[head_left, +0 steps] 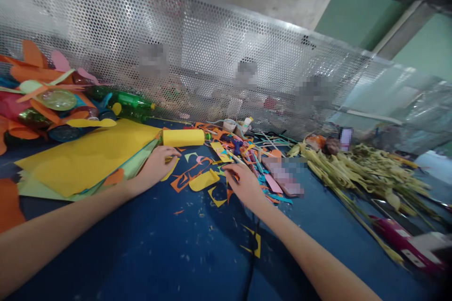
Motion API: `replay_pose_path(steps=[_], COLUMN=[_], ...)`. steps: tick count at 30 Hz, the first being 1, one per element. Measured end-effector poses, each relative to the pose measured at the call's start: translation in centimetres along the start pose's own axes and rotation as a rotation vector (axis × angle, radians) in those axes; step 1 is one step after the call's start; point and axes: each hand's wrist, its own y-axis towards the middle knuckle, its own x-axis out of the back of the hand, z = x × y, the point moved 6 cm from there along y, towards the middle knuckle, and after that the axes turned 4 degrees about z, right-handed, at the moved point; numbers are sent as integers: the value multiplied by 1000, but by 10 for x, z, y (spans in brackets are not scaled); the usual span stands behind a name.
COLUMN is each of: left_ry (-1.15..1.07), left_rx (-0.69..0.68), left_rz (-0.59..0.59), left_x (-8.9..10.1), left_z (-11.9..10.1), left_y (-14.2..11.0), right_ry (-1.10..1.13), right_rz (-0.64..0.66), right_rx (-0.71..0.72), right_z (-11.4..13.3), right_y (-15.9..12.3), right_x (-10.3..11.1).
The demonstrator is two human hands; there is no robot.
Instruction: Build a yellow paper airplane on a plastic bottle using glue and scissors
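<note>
My left hand (157, 165) rests on the blue table (158, 249), fingers curled over a yellow paper cutout (172, 168) beside a stack of yellow sheets (84, 157). A bottle wrapped in yellow paper (183, 138) lies just beyond that hand. My right hand (243, 183) reaches into a heap of coloured paper scraps (243, 150), its fingers bent and pressed on the scraps; what they pinch is hidden. A yellow petal-shaped cutout (204, 180) lies between the two hands.
Orange paper flowers and green plastic bottles (130, 101) pile up at the far left. Dried plant stalks (360, 169) spread at the right, with a magenta tool (399, 237) nearer the right edge. A perforated metal screen (212, 51) walls the table's far side.
</note>
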Motion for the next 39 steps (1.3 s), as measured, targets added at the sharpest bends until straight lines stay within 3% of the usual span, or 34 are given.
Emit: replay_pose_path(steps=[6,10,14,19,28,39], left_ry=[6,2,5,4,0,-8], left_rx=[-6,-20,-43,-45,-40,-51], left_rz=[-26,-38,-42,-44,-31,-24], left_x=[1,0,-3,-5,-5,-6], left_z=[0,0,2,5,5,5], left_y=[-1,-1,0,0,-1,0], right_ry=[-308,-500,-536,-528,-606,-631], right_rz=[-80,-81,-51,36,73,51], right_rx=[-24,-289,-431,-548,-591,-563], right_z=[-18,-65,-114,-156,-175,-179], right_y=[8,14,10,0,-5,-4], right_x=[17,51,79,84,74,68])
